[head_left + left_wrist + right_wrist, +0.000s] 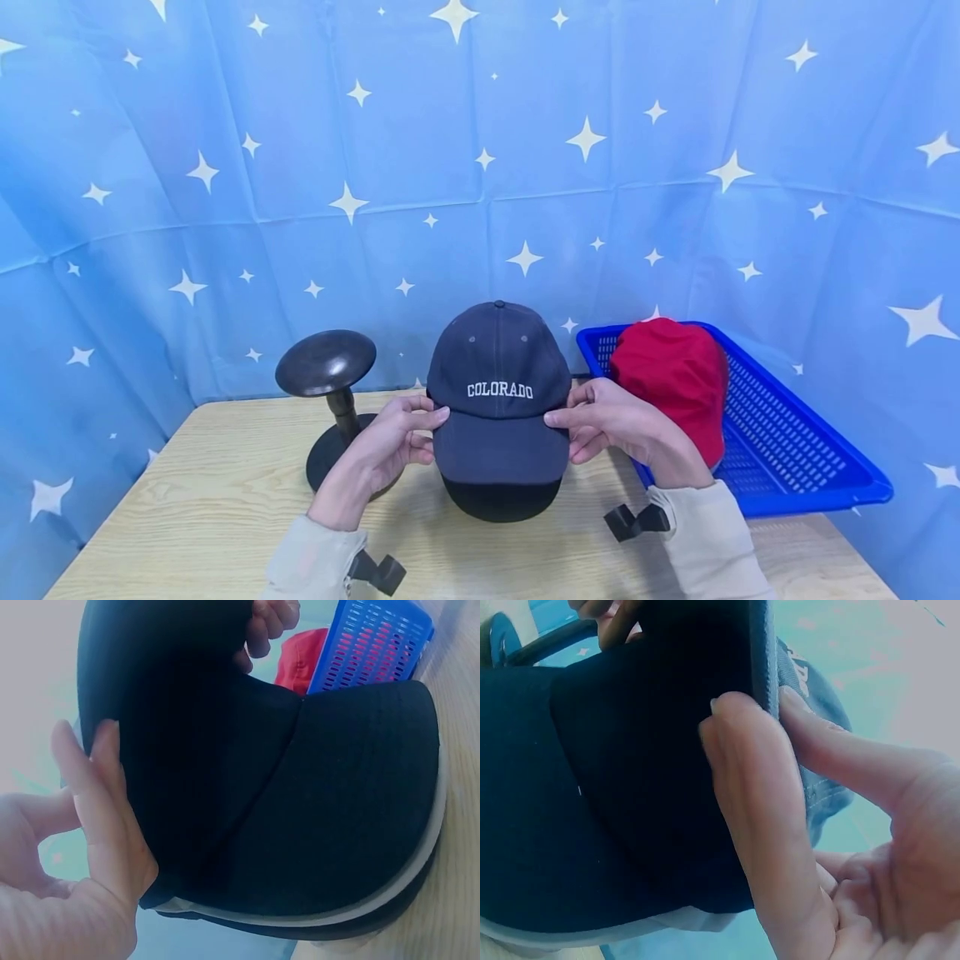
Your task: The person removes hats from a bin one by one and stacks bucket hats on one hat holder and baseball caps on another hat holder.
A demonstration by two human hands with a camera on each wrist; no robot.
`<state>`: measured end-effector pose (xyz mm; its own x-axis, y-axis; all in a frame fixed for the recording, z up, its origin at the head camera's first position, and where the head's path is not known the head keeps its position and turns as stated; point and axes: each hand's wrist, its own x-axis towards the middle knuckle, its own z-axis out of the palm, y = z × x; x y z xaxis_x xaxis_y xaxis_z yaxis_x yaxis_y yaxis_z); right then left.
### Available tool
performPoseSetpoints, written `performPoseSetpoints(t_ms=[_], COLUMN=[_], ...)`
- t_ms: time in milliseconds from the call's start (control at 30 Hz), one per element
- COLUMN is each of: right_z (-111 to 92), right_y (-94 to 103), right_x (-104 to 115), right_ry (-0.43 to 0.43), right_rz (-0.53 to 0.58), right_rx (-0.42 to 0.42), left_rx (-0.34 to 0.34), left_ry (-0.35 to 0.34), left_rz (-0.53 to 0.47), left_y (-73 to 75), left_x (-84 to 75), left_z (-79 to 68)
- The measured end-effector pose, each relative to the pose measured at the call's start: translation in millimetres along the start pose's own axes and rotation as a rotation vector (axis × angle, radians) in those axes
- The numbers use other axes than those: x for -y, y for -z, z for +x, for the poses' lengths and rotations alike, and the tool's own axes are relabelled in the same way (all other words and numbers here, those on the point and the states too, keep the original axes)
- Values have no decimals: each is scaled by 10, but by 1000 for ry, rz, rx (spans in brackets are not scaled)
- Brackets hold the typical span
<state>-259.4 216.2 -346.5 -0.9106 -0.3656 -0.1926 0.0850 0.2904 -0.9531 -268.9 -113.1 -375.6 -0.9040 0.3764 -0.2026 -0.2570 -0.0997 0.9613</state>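
Against a starry blue curtain [405, 108], our left hand [393, 433] and right hand [615, 421] pinch the navy cap [498, 354] over a black brim [501, 503] above the table [202, 483], apparently fitting it, which next calls for level lowering.

Both forearms [318, 554] reach forward and slant inward. The left hand [392, 433] and the right hand [618, 418] face each other, apart, at about the same height, each pinching with thumb [431, 418] in front and fingers [761, 787] behind.

Bright, even light glints off the black stand [326, 362], while both wrist views look hazy
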Motion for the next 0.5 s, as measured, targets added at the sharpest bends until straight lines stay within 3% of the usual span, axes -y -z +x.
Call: performPoseSetpoints(t_ms=[500], right_z=[79], right_y=[-47], right_x=[-59], right_ry=[-34], right_rz=[-88], right_rx=[5], left_rx=[20], left_ry=[10], left_rz=[161], left_y=[76], left_x=[120], left_z=[72])
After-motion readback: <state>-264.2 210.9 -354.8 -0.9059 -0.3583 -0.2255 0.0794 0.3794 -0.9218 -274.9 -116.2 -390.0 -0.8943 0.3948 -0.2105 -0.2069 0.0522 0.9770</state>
